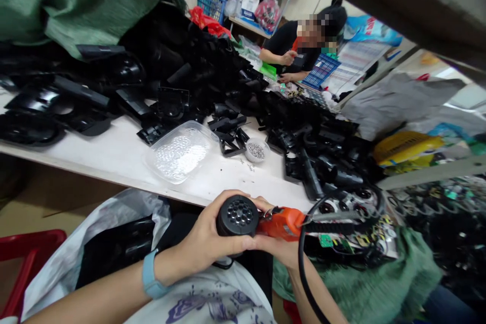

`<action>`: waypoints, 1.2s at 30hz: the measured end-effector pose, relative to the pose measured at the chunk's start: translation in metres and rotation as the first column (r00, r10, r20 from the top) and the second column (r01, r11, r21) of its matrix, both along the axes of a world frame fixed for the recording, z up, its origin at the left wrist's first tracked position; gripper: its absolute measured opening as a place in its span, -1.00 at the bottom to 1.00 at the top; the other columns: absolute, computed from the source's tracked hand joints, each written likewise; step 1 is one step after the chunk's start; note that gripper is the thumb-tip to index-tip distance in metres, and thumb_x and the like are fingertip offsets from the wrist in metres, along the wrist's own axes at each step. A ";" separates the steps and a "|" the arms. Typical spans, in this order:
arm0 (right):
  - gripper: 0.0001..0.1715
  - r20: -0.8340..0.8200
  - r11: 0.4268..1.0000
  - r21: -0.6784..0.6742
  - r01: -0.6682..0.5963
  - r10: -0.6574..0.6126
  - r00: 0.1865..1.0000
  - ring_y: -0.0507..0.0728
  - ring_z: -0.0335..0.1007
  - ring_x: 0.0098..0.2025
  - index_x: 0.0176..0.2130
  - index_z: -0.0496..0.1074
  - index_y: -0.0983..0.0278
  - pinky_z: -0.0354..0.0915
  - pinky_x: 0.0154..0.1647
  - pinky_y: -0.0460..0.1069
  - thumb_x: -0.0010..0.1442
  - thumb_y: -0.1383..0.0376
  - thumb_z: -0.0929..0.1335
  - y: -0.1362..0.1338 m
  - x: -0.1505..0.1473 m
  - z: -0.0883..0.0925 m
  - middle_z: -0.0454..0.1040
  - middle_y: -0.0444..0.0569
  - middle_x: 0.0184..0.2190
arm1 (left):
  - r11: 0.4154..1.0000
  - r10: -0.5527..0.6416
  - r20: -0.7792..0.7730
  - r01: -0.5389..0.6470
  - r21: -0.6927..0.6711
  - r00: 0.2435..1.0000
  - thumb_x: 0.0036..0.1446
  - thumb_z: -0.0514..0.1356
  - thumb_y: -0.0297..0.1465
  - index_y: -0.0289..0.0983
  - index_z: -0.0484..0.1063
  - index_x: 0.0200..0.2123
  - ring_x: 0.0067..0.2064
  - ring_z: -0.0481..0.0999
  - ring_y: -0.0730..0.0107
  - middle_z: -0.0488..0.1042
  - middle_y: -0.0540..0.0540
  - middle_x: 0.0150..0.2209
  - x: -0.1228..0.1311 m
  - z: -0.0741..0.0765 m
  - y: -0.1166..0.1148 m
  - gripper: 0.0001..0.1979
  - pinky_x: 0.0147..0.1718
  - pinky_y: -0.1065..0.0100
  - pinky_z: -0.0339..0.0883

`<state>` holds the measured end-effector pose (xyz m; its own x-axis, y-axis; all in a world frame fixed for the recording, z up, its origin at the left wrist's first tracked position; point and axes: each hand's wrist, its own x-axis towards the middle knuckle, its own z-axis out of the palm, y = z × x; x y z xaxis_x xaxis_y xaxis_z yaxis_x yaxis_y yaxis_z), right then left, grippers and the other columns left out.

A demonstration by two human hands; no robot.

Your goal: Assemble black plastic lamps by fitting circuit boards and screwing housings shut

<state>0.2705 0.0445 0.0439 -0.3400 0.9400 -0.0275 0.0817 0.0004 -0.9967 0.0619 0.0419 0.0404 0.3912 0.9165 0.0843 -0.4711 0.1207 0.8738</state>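
My left hand (201, 243), with a light blue band at the wrist, is closed around a black cylindrical part (239, 215) with a honeycomb of round cells on its upward face. My right hand (279, 249) grips an orange electric screwdriver (284, 223), from which a black cable (304, 268) runs down. The screwdriver lies sideways, its metal front end close to the cylinder; whether they touch I cannot tell. Beyond my hands, a clear plastic tray (182, 154) of transparent lens-like pieces and a small cup of screws (256, 151) stand on the white table (231, 182).
Black plastic housings (170, 71) are heaped across the table. A green sheet (91, 0) covers the back left. Circuit boards (341, 243) lie at the right. Across the table, another person (296, 50) holds a reddish tool. A red crate (30, 253) stands at lower left.
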 end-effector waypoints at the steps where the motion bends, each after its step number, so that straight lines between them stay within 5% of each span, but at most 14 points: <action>1: -0.23 -0.019 1.000 0.011 0.009 -0.009 1.000 0.22 0.48 -0.15 0.14 0.57 0.08 0.44 -0.12 0.11 -0.04 0.06 0.66 0.001 -0.001 0.000 0.57 0.01 -0.14 | 0.999 0.023 -0.008 -0.024 -0.035 1.000 0.03 0.51 -0.36 -0.15 0.49 0.14 0.09 0.53 0.02 0.59 -0.16 0.07 -0.002 -0.003 0.000 -0.41 0.13 0.11 0.33; 5: -0.51 -0.193 0.964 0.128 0.235 -0.208 0.959 0.11 0.47 -0.36 0.07 0.58 0.16 0.41 -0.37 0.02 0.24 0.00 0.48 0.014 0.001 0.003 0.60 0.05 -0.15 | 0.921 0.047 0.051 -0.024 -0.388 0.998 0.05 0.47 -0.29 -0.18 0.51 0.05 -0.03 0.59 0.02 0.63 -0.16 -0.08 -0.019 -0.022 0.001 -0.52 0.00 0.12 0.40; 9: -0.75 -0.335 0.825 0.252 0.507 -0.417 0.845 0.12 0.54 -0.36 -0.17 0.55 0.21 0.47 -0.28 0.04 0.23 0.12 0.49 0.048 -0.004 0.007 0.59 -0.04 -0.31 | 0.789 0.022 0.196 0.103 -0.605 0.980 0.16 0.36 -0.11 -0.24 0.53 0.11 -0.03 0.61 -0.06 0.65 -0.27 -0.08 -0.036 -0.034 0.001 -0.48 0.01 0.03 0.43; 13: -0.73 -0.448 0.777 0.244 0.580 -0.440 0.778 0.02 0.32 -0.59 -0.26 0.42 0.20 0.33 -0.51 -0.04 0.25 0.10 0.48 0.087 -0.020 -0.003 0.40 -0.23 -0.57 | 0.816 -0.019 0.198 0.129 -0.563 0.980 0.11 0.42 -0.10 -0.29 0.55 0.11 -0.09 0.63 0.04 0.66 -0.29 -0.10 -0.038 -0.039 0.001 -0.43 -0.06 0.15 0.47; 20: -0.68 -0.441 0.797 0.185 0.575 -0.455 0.773 -0.01 0.27 -0.62 -0.30 0.36 0.22 0.28 -0.53 -0.05 0.22 0.12 0.50 0.114 -0.034 -0.028 0.37 -0.26 -0.60 | 0.821 0.001 0.364 0.207 -0.533 0.931 0.13 0.41 -0.12 -0.28 0.53 0.09 -0.04 0.64 -0.03 0.65 -0.33 -0.03 -0.030 -0.057 0.009 -0.46 -0.04 0.09 0.50; 25: -0.73 -0.477 0.786 0.215 0.580 -0.434 0.764 -0.01 0.27 -0.63 -0.28 0.39 0.23 0.28 -0.52 -0.05 0.27 0.13 0.47 0.106 -0.026 -0.011 0.38 -0.25 -0.61 | 0.672 0.166 0.493 0.268 -0.691 0.854 0.16 0.32 0.08 -0.31 0.60 -0.06 -0.15 0.67 0.09 0.67 -0.26 -0.11 -0.028 -0.054 0.021 -0.43 -0.05 0.13 0.54; 30: -0.71 -0.506 0.766 0.236 0.598 -0.429 0.748 -0.02 0.24 -0.62 -0.28 0.41 0.22 0.28 -0.51 -0.06 0.30 0.08 0.45 0.087 -0.016 0.013 0.37 -0.24 -0.59 | 0.570 0.014 0.478 0.386 -0.725 0.878 0.23 0.24 0.13 -0.38 0.61 -0.06 -0.13 0.69 0.05 0.68 -0.33 -0.14 -0.018 -0.048 0.001 -0.35 -0.03 0.13 0.54; 36: -0.61 -0.504 0.759 0.230 0.609 -0.443 0.742 -0.04 0.18 -0.65 -0.32 0.40 0.21 0.26 -0.55 -0.07 0.26 -0.03 0.47 0.061 -0.014 0.034 0.31 -0.25 -0.61 | 0.627 -0.043 0.430 0.359 -0.691 0.902 0.15 0.40 -0.10 -0.36 0.55 0.11 -0.13 0.69 0.07 0.68 -0.34 -0.06 -0.023 -0.055 -0.018 -0.41 -0.07 0.16 0.55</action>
